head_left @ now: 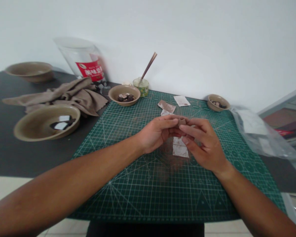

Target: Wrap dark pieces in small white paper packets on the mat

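Pinched betw. thumb and fingers of the L hand (155, 134), a small brown pc. (181, 122) sits above a green cutting mat (128, 197); the R hand (208, 144) bends its fingers at the pc., but whether they clamp it too, can't tell. Work looks part-done: one pc. in hand, others lying in bowls; which are finished and which wait, can't tell. L to R on the dark tabletop (5, 158): back bowl (31, 76); front bowl (27, 128) w/ dark pcs. (61, 126) showing pale faces; rumpled brown cloth (69, 97); clear jar (71, 56) w/ red label (90, 70). Next, mid bowl (124, 103) w/ brown and dark chunks (125, 97); green-patterned cup (143, 89) w/ sticks (149, 65) leaning in it; brown-smeared paper (166, 106); creased sheet (180, 151) below the hands; white sheet (182, 100) near the mat's back edge; small bowl (218, 108) w/ more bits (216, 104); clear plastic bag (261, 131). White wall (187, 39) behind, pale tiled floor (10, 197) below; brown smudges mark the mat.
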`<state>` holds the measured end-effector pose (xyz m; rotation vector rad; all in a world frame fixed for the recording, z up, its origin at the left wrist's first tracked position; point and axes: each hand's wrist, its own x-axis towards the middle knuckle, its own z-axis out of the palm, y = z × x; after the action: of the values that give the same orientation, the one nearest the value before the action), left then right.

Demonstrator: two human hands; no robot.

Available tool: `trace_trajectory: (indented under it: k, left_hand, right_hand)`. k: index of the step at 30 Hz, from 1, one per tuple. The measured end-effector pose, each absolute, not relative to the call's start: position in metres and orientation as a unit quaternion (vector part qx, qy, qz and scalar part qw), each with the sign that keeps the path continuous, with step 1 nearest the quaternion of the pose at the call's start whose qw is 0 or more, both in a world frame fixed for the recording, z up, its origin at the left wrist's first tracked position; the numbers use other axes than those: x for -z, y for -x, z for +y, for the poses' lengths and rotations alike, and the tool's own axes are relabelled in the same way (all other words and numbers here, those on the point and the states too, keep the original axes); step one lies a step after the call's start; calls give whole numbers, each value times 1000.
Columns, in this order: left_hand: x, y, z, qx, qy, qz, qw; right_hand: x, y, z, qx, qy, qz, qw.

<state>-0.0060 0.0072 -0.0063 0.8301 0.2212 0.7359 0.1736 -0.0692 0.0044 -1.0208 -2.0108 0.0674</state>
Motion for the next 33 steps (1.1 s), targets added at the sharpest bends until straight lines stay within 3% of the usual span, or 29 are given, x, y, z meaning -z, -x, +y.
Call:
trace_trajectory:
  k: [33]
  left_hand:
    - [3, 6, 5, -356, -395, 95, 842]
  right_hand:
    - [-4, -173, -70, -38, 412, -806, 423]
